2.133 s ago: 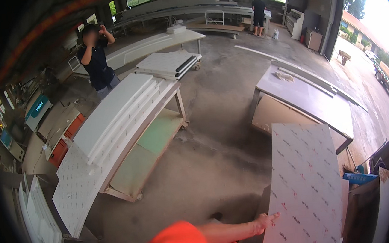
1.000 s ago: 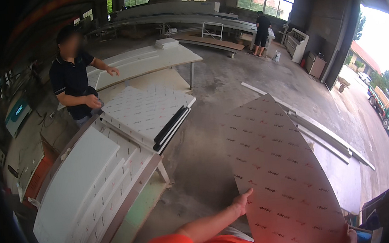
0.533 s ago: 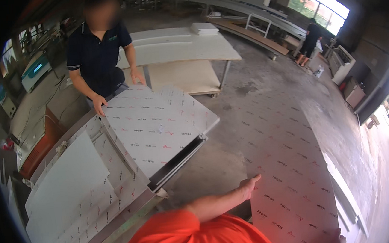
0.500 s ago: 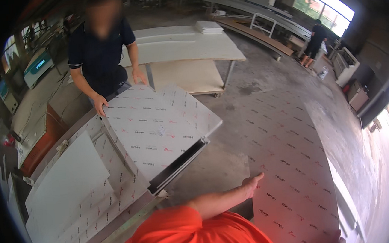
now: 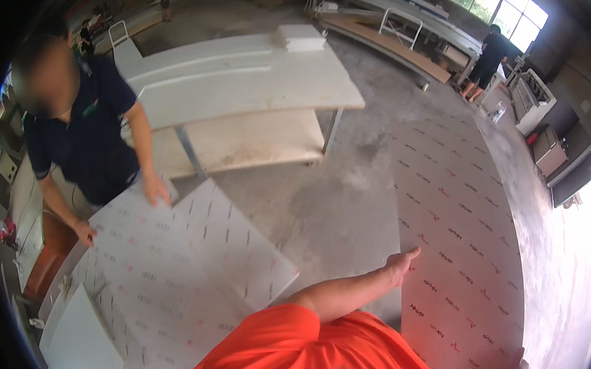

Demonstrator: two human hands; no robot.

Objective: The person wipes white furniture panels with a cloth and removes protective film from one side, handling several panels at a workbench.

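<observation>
A long, pale sheet (image 5: pixel 458 240) printed with rows of small dark and red marks stands upright along my right side. My left hand (image 5: pixel 402 266) grips its left edge, with the thumb on the near face and the other fingers hidden behind. Low at the sheet's right edge, a small part of my right hand (image 5: pixel 520 361) shows against it; most of that hand is out of view. To the left, a co-worker in a dark shirt (image 5: pixel 97 128) has both hands on a similar printed sheet (image 5: pixel 155 267) lying on a stack.
A white-topped table (image 5: pixel 245 94) with a lower shelf stands ahead, bearing a small stack of white pieces (image 5: pixel 300 36). Another printed piece (image 5: pixel 233 239) juts out from the left stack. Far right, a person in dark clothes (image 5: pixel 487 62) stands by a machine (image 5: pixel 530 97).
My view has turned somewhat, and the co-worker now appears farther left. The co-worker's sheet has shifted left over the stack, covering the dark-edged gap. My left hand keeps its hold.
</observation>
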